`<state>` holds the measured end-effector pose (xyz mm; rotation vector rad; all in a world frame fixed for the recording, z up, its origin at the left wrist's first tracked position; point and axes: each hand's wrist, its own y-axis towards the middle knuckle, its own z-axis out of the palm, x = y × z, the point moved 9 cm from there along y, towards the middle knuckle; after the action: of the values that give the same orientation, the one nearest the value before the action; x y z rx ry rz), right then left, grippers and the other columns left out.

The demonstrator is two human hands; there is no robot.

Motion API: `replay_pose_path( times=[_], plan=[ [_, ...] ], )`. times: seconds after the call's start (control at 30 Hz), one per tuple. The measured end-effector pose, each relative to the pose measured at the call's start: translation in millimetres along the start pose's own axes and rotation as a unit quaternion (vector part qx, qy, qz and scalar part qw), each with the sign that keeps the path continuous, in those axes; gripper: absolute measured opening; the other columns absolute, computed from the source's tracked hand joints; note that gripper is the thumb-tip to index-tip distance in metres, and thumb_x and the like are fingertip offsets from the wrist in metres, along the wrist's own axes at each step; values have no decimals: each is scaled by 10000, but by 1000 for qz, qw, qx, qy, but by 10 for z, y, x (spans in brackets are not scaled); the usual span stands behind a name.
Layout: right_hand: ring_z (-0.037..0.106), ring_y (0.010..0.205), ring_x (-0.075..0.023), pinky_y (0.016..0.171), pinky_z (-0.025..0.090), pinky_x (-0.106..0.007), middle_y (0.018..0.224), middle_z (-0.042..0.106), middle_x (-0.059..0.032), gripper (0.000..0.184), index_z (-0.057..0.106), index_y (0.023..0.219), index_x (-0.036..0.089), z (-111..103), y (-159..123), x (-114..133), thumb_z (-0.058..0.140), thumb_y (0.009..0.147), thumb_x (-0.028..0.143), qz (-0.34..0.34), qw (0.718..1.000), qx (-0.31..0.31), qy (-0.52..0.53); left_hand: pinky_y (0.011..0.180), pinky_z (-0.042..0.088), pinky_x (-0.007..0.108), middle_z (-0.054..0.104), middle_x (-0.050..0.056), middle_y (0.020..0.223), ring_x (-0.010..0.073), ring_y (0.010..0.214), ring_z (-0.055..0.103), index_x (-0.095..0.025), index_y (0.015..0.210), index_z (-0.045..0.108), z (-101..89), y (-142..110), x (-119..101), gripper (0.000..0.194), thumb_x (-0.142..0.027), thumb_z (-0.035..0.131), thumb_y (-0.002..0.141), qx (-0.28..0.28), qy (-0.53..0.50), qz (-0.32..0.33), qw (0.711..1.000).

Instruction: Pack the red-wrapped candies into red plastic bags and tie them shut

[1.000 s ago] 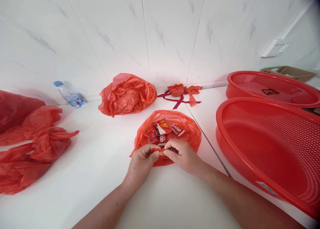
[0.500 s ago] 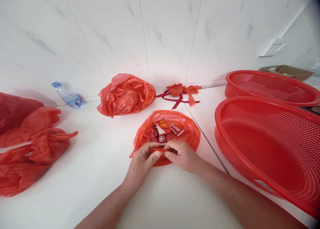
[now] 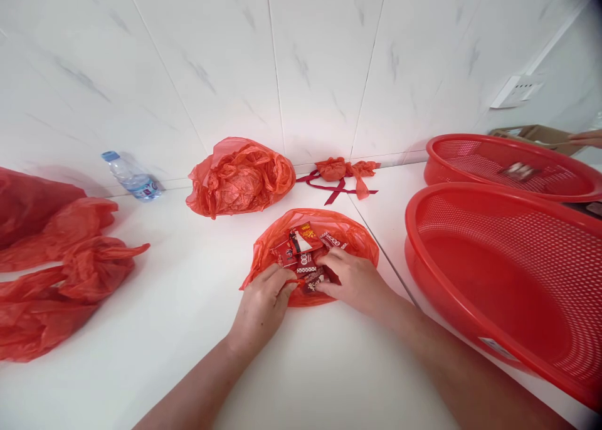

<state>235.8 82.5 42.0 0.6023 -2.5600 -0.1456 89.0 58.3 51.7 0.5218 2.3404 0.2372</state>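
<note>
An orange-red plastic bag [image 3: 362,245], spread wide open, lies in front of me with several small red printed packets [image 3: 305,239] inside. At the bag's left front, my left hand [image 3: 266,295] is closed, pinching a thin orange-red piece [image 3: 295,281] whose kind I cannot make out. Over the right part of the bag reaches my right hand [image 3: 350,276], thumb and fingers apart around the packets. A dark red packet [image 3: 314,284] with pale print lies beside its thumb; the fingertips are partly hidden among the packets.
Two red perforated plastic baskets [image 3: 416,248] stand at the right. Behind them, another person's hand [image 3: 586,139] is by a cardboard box [image 3: 536,135]. Along the wall are a water bottle [image 3: 134,178], a crumpled red bag [image 3: 242,179] and dark red ribbon [image 3: 336,192]. More red bags [image 3: 61,273] lie left.
My right hand has come away from my left and moved right and forward over the packets. The dark red packet by its thumb now shows. Another person's hand has appeared at far right.
</note>
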Motion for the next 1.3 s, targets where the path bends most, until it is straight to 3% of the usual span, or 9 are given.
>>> replay_pose_path(
  times=[0.27, 0.43, 0.6, 0.73, 0.9, 1.07, 1.3],
  plan=[
    [614, 834, -187, 662, 431, -289, 1101, 557, -47, 367, 574, 1020, 220, 124, -1, -29, 709, 705, 349, 9, 999, 32, -38, 675, 460, 249, 668, -5, 904, 141, 782, 606, -250, 984, 609, 50, -16, 58, 185, -191, 458, 893, 1, 49, 3, 999],
    [602, 763, -173, 620, 398, -271, 904, 619, 0, 270, 529, 874, 210, 130, -2, -59, 705, 688, 298, 30, 999, 41, 4, 639, 460, 246, 670, -12, 885, 140, 758, 606, -253, 981, 595, 51, -24, 106, 197, -176, 436, 893, 6, 57, -4, 998],
    [599, 740, -136, 631, 392, -245, 813, 642, 47, 150, 514, 859, 229, 110, -15, -20, 623, 757, 236, 26, 994, 55, 92, 626, 463, 252, 675, -4, 891, 147, 753, 613, -248, 976, 594, 44, -32, 113, 211, -171, 416, 893, 7, 65, -7, 998],
    [567, 691, -122, 622, 386, -242, 775, 621, 49, 70, 515, 849, 232, -4, -12, -8, 555, 795, 210, 14, 995, 26, 98, 658, 472, 262, 684, 3, 912, 156, 790, 622, -245, 977, 604, 50, -16, 135, 219, -183, 409, 897, 7, 68, -14, 998],
    [546, 675, -114, 625, 394, -234, 791, 606, 34, 139, 510, 862, 226, -164, -15, -25, 516, 761, 131, 3, 994, -44, 99, 618, 462, 257, 664, 8, 860, 149, 734, 605, -237, 940, 608, 46, -4, 98, 215, -192, 403, 895, 8, 74, -9, 997],
    [529, 656, -109, 607, 394, -228, 783, 577, 21, 95, 500, 822, 216, -263, -26, -13, 513, 774, 136, -12, 994, -83, 69, 634, 466, 251, 629, 19, 894, 140, 752, 592, -232, 905, 611, 26, -10, 37, 220, -182, 397, 897, 9, 66, 3, 998],
    [551, 676, -134, 570, 368, -251, 844, 603, -14, 118, 556, 849, 205, -269, -18, 4, 490, 793, 126, -21, 993, -84, -77, 600, 450, 242, 624, 15, 867, 138, 729, 580, -236, 894, 618, 34, -5, 48, 215, -170, 414, 889, 10, 65, 1, 998]
  ],
)
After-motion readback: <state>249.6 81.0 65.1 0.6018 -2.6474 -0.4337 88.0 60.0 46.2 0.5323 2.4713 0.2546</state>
